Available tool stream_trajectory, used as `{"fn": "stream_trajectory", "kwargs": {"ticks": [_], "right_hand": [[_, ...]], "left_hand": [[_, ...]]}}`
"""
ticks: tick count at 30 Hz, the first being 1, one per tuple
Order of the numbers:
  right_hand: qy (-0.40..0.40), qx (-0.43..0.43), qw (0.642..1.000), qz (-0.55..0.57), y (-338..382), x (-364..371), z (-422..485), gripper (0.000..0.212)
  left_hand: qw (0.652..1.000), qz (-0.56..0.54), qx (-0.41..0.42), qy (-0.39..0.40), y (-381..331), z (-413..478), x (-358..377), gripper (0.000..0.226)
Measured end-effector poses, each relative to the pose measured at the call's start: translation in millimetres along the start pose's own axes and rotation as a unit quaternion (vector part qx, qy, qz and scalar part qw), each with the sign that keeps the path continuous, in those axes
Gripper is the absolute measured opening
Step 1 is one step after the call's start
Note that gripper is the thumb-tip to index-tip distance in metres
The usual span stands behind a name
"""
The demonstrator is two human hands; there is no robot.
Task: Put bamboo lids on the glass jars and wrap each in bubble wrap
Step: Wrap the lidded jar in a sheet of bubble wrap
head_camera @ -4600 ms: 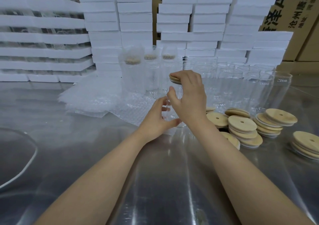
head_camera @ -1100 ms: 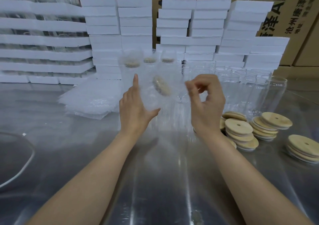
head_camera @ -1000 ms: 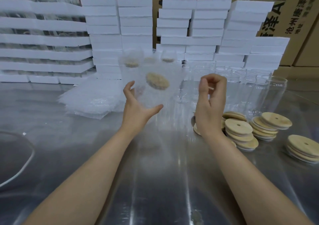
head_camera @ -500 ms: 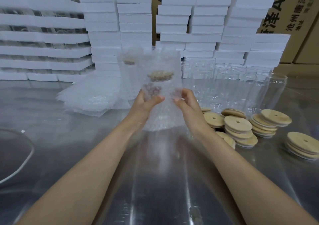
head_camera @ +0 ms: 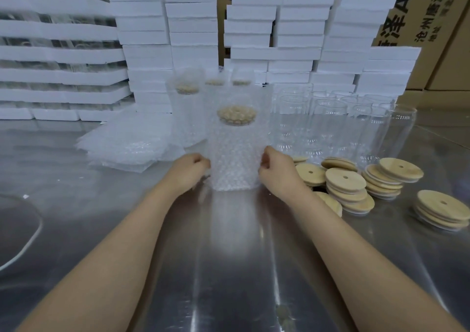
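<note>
1. Left hand [head_camera: 189,170] is curled against the left side of the bubble wrap [head_camera: 236,148] covering a glass jar [head_camera: 235,176], fingers pinching the wrap low down, near the base.
2. Right hand [head_camera: 276,170] mirrors it on the right side, fingers curled onto the same wrap. The fingertips are blurred there, so this reads as a pinch rather than a flat press, though not with full certainty.
3. The jar stands upright on the shiny steel surface [head_camera: 229,255], between the two hands and at the centre of the view. A bamboo lid [head_camera: 236,115] sits on its mouth, seen through the bubbles, and the wrap rises above the lid as a loose sleeve.
4. Behind it stand three more wrapped jars [head_camera: 187,112], all upright, each with a pale lid showing through its wrap. The nearest is just behind and to the left.
5. To the right of these is a cluster of bare glass jars [head_camera: 330,125], upright and open-mouthed, packed close together.
6. Loose bamboo lids [head_camera: 346,179] lie in low, slipping stacks just right of the right hand, in front of the bare jars. Another stack sits near the right edge. Each visible top has a small centre hole.
7. Flat bubble wrap sheets [head_camera: 127,145] lie piled on the surface beyond the left hand.
8. White foam boxes [head_camera: 193,26] are stacked along the back, with printed cardboard cartons [head_camera: 419,13] behind them.
</note>
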State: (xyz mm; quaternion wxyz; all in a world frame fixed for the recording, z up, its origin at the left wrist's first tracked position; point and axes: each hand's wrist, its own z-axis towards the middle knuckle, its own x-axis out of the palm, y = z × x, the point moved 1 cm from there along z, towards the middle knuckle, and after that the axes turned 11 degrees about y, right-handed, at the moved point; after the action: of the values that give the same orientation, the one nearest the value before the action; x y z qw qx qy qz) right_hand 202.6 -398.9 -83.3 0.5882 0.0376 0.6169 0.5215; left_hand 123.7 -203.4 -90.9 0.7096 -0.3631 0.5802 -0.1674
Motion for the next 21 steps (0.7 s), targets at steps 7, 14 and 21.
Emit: {"fn": "stream_trajectory", "kwargs": {"ticks": [7,14,21], "right_hand": [[0.046,0.011,0.992,-0.116,-1.3,5.9,-4.1,0.009],[0.058,0.02,0.997,0.049,7.1,4.0,-8.5,0.037],[0.035,0.003,0.997,0.071,6.9,9.2,-6.7,0.036]], "left_hand": [[0.982,0.173,0.063,0.034,1.0,-1.6,10.1,0.023],[0.974,0.196,0.11,0.024,-8.0,-4.0,14.3,0.016],[0.981,0.162,0.094,-0.039,-6.6,-1.7,7.5,0.013]]}}
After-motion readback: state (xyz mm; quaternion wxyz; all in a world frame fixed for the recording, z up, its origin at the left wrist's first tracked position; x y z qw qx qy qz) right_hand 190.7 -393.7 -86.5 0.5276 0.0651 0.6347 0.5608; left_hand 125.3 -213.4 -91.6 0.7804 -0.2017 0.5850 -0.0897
